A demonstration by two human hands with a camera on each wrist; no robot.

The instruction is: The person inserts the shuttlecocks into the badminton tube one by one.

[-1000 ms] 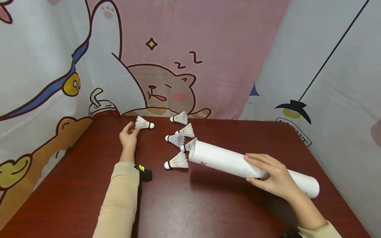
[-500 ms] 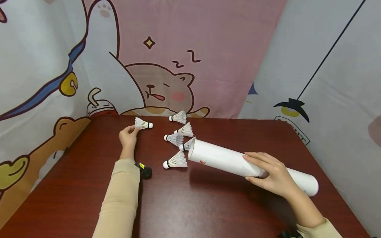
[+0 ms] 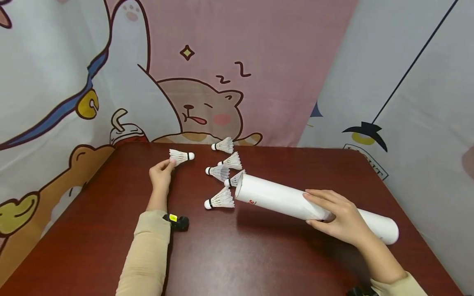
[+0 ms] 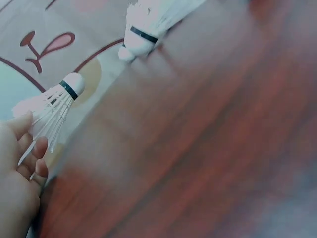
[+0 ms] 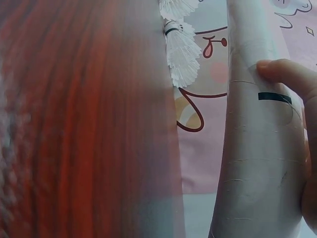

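At the far left of the counter [image 3: 281, 257], your left fingers [image 3: 170, 165] pinched a shuttlecock [image 3: 180, 156] by its feathers, long axis nearly sideways, cork pointing right; your right fingers [image 3: 323, 204] grasped a slanting tube [image 3: 275, 195], mouth pointing left.

This is a corner indoors; I can't tell if it's a home. Cartoon cloth [image 3: 285, 61] hangs at twelve o'clock, behind a shiny brown table [image 3: 259, 255] at six o'clock.

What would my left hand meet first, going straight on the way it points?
Your left hand pinches a shuttlecock; beyond that, it would probably meet the cartoon backdrop past the table, though depth is unclear.
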